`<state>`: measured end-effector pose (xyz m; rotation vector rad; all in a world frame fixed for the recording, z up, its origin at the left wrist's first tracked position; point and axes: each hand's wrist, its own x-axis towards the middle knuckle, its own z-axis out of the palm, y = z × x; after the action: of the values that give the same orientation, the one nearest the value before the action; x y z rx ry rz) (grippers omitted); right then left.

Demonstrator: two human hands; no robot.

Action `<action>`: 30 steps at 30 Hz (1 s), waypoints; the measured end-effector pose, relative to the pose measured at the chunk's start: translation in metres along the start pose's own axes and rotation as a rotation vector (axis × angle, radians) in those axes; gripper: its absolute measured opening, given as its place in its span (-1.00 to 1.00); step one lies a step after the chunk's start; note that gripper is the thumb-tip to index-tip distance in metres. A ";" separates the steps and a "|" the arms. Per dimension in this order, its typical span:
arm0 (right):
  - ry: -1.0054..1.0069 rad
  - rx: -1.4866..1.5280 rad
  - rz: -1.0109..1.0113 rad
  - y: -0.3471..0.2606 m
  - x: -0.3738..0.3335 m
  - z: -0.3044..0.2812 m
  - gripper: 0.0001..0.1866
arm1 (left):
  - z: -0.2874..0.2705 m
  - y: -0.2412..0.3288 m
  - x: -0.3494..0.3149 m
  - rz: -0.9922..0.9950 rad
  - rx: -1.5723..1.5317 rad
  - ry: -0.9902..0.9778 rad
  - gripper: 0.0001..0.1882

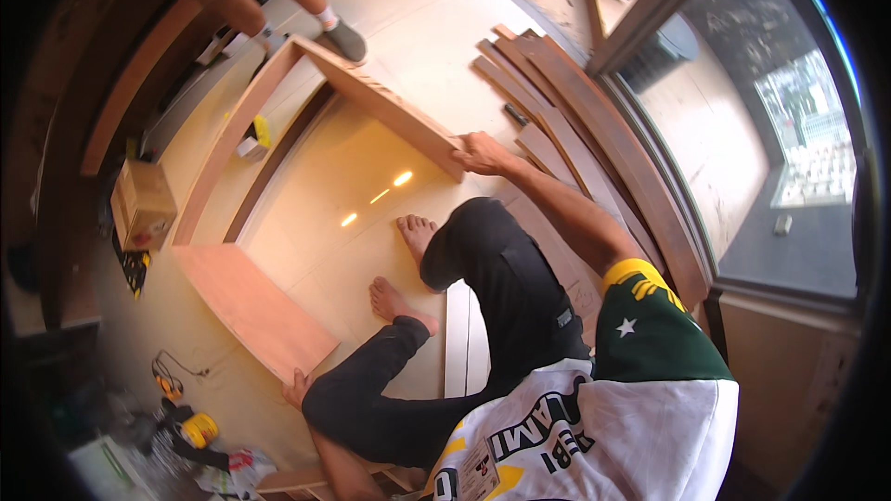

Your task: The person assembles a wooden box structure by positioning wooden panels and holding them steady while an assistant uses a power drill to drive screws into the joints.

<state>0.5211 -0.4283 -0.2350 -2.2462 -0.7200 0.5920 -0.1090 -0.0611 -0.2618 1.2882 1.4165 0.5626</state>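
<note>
A three-sided frame of reddish-brown wooden boards [228,156] rests on the floor before me, its open side toward me. My right hand [481,154] is closed round the free end of its far right board [385,109]. At lower left, my left hand [296,389] grips the near corner of the wide left board [258,306], beside my left knee. Part of that hand is hidden by my trouser leg. My bare feet [401,304] are on the floor inside the frame's open side.
Another person's legs and grey shoe [344,42] are by the frame's far corner. Brown planks [580,144] are stacked at right, beside a glass door [784,144]. A cardboard box [144,205] stands at left. A yellow-and-black tool [198,430] and plastic bags [239,475] lie at lower left.
</note>
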 end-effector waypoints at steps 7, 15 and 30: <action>0.024 0.161 0.072 0.015 -0.019 0.001 -0.30 | 0.000 0.043 -0.009 -0.120 0.149 -0.279 -0.35; 0.500 -0.321 0.898 0.229 -0.236 -0.026 0.21 | -0.047 0.073 -0.031 -0.290 0.490 -0.401 -0.20; 0.256 -0.078 0.783 0.211 -0.322 -0.047 -0.04 | -0.064 0.196 -0.026 0.466 0.748 -0.213 -0.27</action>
<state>0.3776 -0.7843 -0.2927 -2.5826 0.3022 0.6120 -0.0943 -0.0061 -0.0617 2.2361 1.1779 0.1694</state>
